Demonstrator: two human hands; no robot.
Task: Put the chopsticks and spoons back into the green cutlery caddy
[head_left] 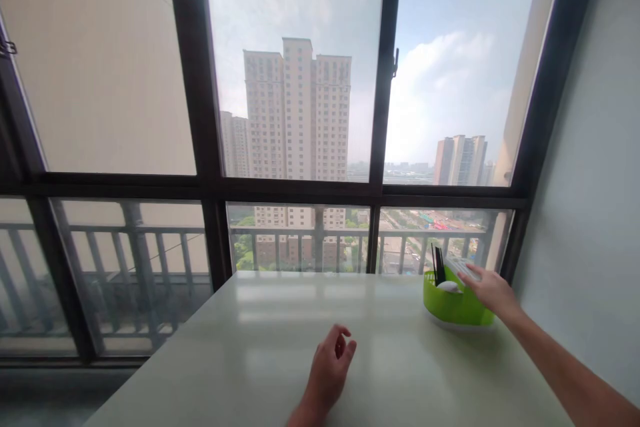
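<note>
My right hand reaches out to a bright green basket at the far right of a pale table. Its fingers rest on a flat light-grey object with small buttons that sticks up out of the basket. Whether the fingers grip it or only touch it I cannot tell. Beside it in the basket stand dark thin items and a white rounded thing. My left hand hovers over the middle of the table, fingers loosely curled, holding nothing.
A large dark-framed window runs behind the table's far edge, with a balcony railing and tall buildings outside. A plain wall stands close on the right, next to the basket.
</note>
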